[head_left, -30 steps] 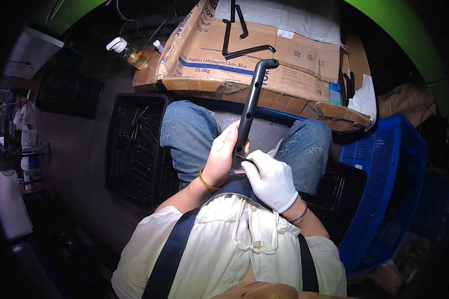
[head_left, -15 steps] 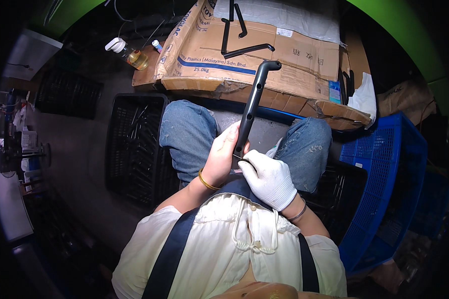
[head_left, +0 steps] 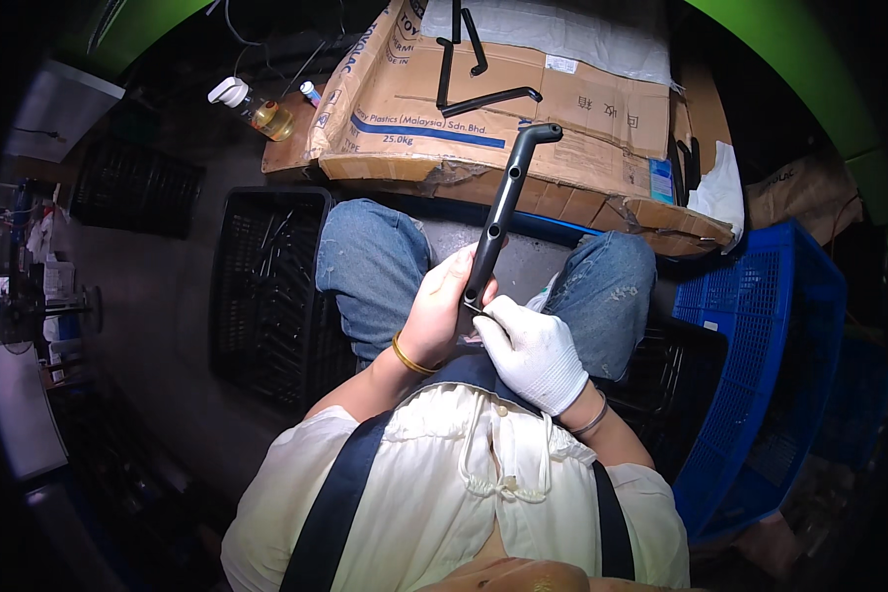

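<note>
So the person's sitting with a long black plastic handle (head_left: pixel 498 219) held up over their lap – it runs from the hands up and away toward the flattened cardboard box (head_left: pixel 582 109), with its bent end at the far tip. The bare left hand (head_left: pixel 442 314) is wrapped around the lower end of the handle, fingers closed on it, thumb side toward the body. The gloved right hand (head_left: pixel 533 350), white glove, sits just beside it and pinches a small thin blade-like tool (head_left: pixel 476 310) against the bottom of the handle, right where the left fingers end. Can't really tell what the tool is, it's tiny.

Around them: a few more black handles (head_left: pixel 488 99) lying on the cardboard, a black crate (head_left: pixel 266 286) by the left knee, a blue crate (head_left: pixel 770 365) off to the right, and a small bottle of yellowish liquid (head_left: pixel 266 116) near the cardboard's left corner.
</note>
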A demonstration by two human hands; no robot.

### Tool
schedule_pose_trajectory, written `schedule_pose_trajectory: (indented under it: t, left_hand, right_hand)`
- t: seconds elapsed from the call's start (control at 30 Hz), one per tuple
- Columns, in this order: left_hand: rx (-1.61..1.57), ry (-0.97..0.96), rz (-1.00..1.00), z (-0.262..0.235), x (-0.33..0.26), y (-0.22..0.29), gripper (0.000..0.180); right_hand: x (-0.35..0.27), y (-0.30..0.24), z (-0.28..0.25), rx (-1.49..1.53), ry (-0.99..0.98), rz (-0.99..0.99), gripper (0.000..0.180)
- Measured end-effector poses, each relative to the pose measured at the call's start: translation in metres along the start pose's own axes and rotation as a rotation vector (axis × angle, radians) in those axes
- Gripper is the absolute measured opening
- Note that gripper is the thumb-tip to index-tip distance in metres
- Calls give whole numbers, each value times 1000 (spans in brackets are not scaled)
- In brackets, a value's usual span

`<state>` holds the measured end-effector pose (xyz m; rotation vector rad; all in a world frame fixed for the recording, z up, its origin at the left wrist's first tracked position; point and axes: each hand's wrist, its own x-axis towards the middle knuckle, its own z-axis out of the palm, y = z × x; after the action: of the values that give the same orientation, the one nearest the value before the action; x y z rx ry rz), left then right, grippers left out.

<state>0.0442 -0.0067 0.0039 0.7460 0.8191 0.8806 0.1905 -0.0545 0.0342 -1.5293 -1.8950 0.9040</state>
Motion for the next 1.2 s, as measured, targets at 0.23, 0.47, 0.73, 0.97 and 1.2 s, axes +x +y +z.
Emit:
schedule_pose_trajectory:
  t: [0.23, 0.47, 0.73, 0.97, 1.2]
  left_hand:
    - [-4, -33, -26, -3, -1, -1, 48]
    - [26, -30, -10, -4, 0, -4, 47]
    - [71, -33, 13, -7, 2, -8, 46]
    - [16, -28, -22, -6, 1, -5, 47]
    - [76, -8, -16, -6, 1, -8, 46]
  right_hand:
    - [1, 0, -5, -61, -36, -23, 12]
    - [1, 2, -6, -60, -54, -42, 13]
    - [-1, 3, 1, 19, -46, 33, 14]
    - [-3, 6, 7, 16, 48, -75, 16]
    - [-2, 4, 2, -65, -46, -4, 16]
